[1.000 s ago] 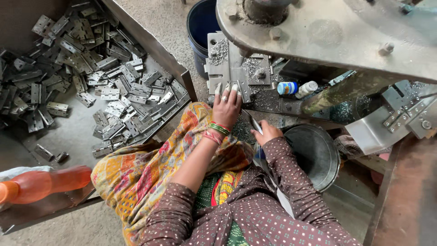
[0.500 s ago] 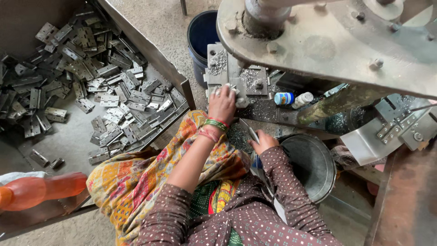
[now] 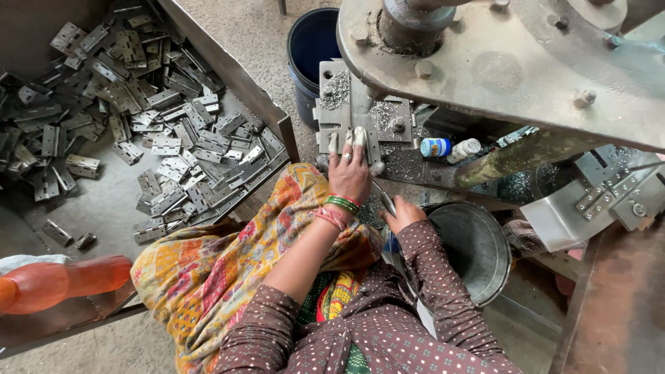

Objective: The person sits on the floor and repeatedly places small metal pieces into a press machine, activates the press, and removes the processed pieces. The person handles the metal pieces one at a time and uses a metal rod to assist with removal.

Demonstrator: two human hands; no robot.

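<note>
My left hand (image 3: 350, 168), with bangles at the wrist and white wraps on the fingertips, reaches forward and presses a small metal hinge plate (image 3: 352, 136) against the grey die block (image 3: 334, 104) under the press. My right hand (image 3: 403, 215), in a dotted maroon sleeve, rests at the rim of a steel bucket (image 3: 478, 242) and grips a thin metal rod (image 3: 383, 197) that points toward the die. Metal shavings lie on the die block around the plate.
A metal tray (image 3: 97, 208) at the left holds several loose hinges (image 3: 173, 145). A blue bucket (image 3: 312, 48) stands behind the die. The heavy press head (image 3: 499, 62) overhangs at top right. Two small bottles (image 3: 449, 148) lie beside the die. An orange bottle (image 3: 62, 280) lies at lower left.
My left hand has slid a little further forward onto the die block with the plate. My right hand has stayed by the steel bucket with the rod.
</note>
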